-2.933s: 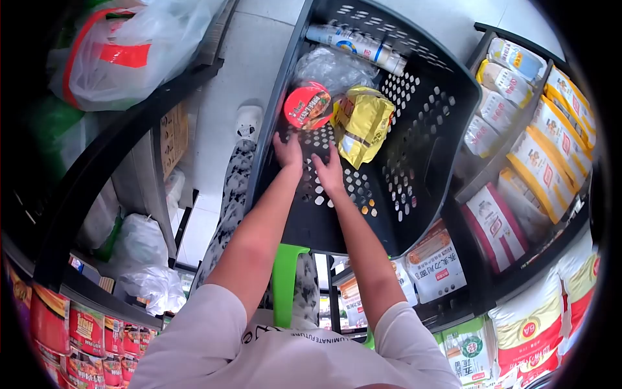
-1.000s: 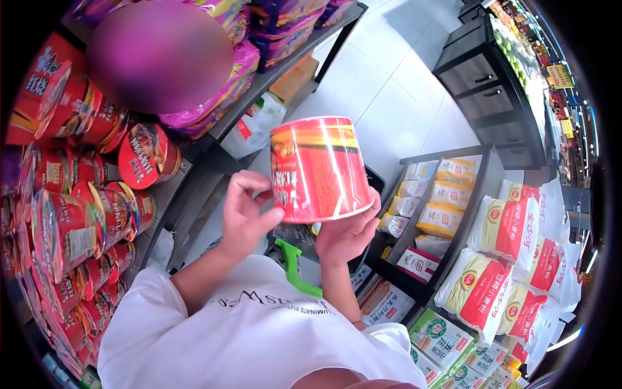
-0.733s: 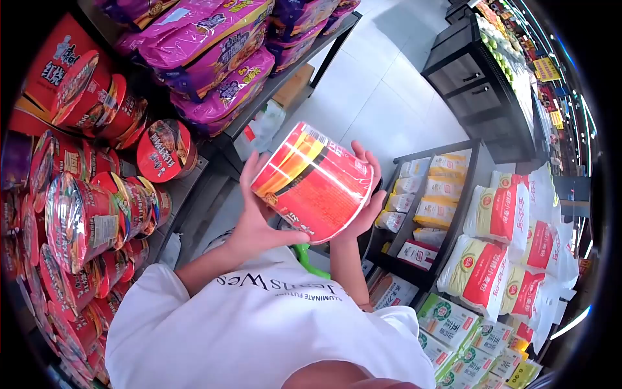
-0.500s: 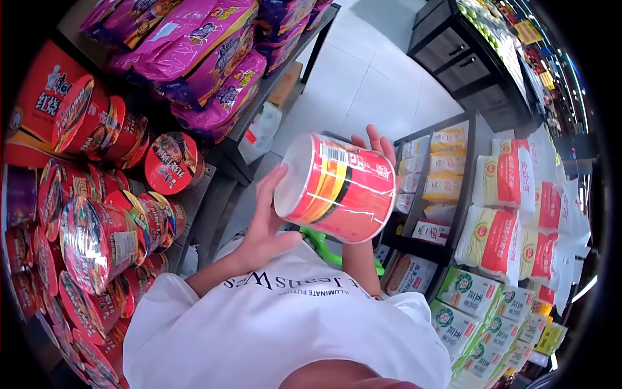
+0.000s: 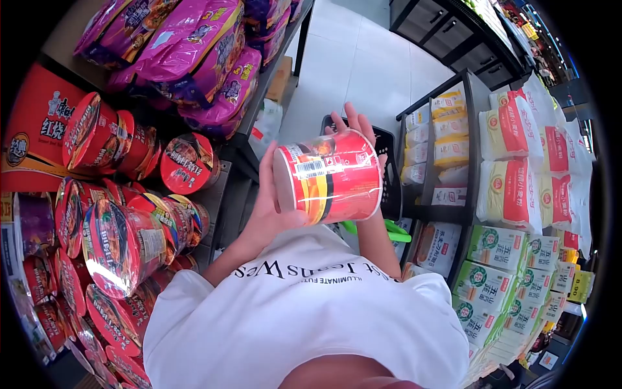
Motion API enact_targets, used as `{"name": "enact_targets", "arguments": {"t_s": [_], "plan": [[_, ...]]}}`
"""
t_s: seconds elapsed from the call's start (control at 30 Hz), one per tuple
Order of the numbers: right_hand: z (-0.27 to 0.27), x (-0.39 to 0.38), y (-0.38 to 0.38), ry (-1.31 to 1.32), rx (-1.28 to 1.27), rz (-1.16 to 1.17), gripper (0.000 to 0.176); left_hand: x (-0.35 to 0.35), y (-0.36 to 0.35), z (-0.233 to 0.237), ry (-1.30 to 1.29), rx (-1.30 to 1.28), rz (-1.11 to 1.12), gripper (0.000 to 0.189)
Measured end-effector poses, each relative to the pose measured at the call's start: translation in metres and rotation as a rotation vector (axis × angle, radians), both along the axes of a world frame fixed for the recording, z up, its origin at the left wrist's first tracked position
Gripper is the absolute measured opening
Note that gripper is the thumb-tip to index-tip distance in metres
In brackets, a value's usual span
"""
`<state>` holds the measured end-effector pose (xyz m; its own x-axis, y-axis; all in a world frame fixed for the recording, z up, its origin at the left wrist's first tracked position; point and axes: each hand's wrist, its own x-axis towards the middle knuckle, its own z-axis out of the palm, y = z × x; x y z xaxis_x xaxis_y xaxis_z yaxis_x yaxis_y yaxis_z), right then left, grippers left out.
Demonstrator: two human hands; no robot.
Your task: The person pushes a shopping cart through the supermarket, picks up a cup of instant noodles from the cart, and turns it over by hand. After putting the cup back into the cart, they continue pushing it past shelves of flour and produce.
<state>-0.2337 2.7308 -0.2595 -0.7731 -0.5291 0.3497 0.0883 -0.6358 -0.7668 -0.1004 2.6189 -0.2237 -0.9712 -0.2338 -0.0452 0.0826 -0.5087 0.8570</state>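
Observation:
A red instant noodle tub (image 5: 334,178) lies sideways between my hands in front of the chest. Its wrapper is shiny, with a barcode and yellow and black stripes facing me. Around the tub's pale left end is my left hand (image 5: 269,194), thumb along the near side. Behind the wider right end is my right hand (image 5: 363,133), palm against the tub and fingers stretched past it; its contact is partly hidden. Beyond the right forearm stands a black basket (image 5: 392,198) with green handles (image 5: 395,231).
Stacked red noodle tubs (image 5: 123,246) fill the left side, below purple multipacks (image 5: 194,52) on a shelf. On the right are a dark rack (image 5: 470,123), red-and-white bags (image 5: 512,129) and green-and-white packs (image 5: 483,285). Pale floor tiles (image 5: 350,58) run ahead between the displays.
The tub has shifted slightly left and rolled, bringing its barcode lower and more of the printed panel into view. The camera view has turned, and more of the basket shows.

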Motion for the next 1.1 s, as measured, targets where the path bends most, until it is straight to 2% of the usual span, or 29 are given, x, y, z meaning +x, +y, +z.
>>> {"name": "enact_targets", "arguments": {"t_s": [0.17, 0.33, 0.8, 1.03, 1.1], "plan": [[0.011, 0.011, 0.009, -0.098, -0.014, 0.039, 0.086, 0.001, 0.0, 0.0, 0.1, -0.102, 0.001, 0.12], [0.009, 0.028, 0.01, -0.201, -0.07, 0.053, 0.09, 0.004, -0.013, -0.019, 0.261, -0.261, -0.025, 0.119], [0.012, 0.041, 0.007, -0.192, -0.084, 0.05, 0.09, 0.011, -0.015, -0.021, 0.232, -0.187, 0.005, 0.119], [0.006, 0.043, 0.02, -0.21, 0.016, 0.076, 0.092, 0.009, -0.017, -0.029, 0.205, -0.179, -0.026, 0.119], [0.011, 0.046, 0.018, -0.212, 0.015, 0.017, 0.093, 0.009, -0.018, -0.032, 0.204, -0.188, -0.034, 0.12]]}}
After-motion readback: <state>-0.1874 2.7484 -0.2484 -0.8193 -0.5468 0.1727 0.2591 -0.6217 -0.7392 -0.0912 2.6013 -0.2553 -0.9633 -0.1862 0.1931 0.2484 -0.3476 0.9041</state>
